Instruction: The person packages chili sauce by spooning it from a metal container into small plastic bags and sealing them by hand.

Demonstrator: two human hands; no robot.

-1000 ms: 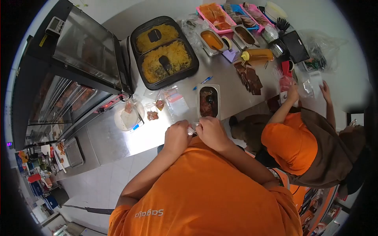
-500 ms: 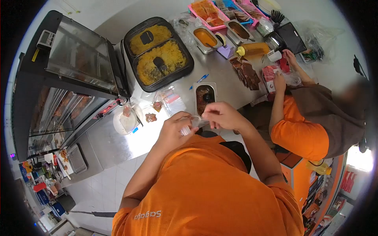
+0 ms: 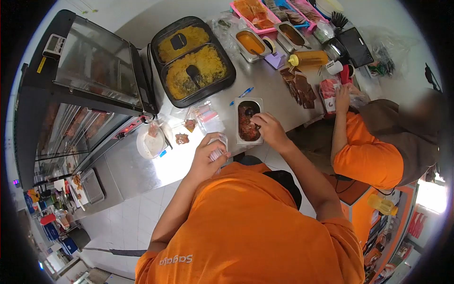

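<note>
My left hand (image 3: 208, 154) is closed around a small clear plastic bag (image 3: 218, 147) near the counter's front edge. My right hand (image 3: 269, 128) is over the right side of a metal tray (image 3: 249, 141) of dark red sauce, its fingers pinched at a dark spoon (image 3: 251, 111) that rests in the sauce. Left of the tray lie clear plastic bags (image 3: 208, 119) and small filled packets (image 3: 182, 138). A white round container (image 3: 150, 144) sits farther left on a scale.
A black two-part pan (image 3: 227, 80) of yellow rice stands at the back, beside a glass warmer (image 3: 94, 71). Sauce trays, a squeeze bottle (image 3: 309, 58) and dark packets (image 3: 298, 87) lie to the right. A co-worker (image 3: 366, 146) in orange handles a red package (image 3: 328, 94).
My hands have moved apart from the bag they both held. My right hand has reached forward to the sauce tray, while the bag stays in my left. The co-worker's hands have moved to the red package.
</note>
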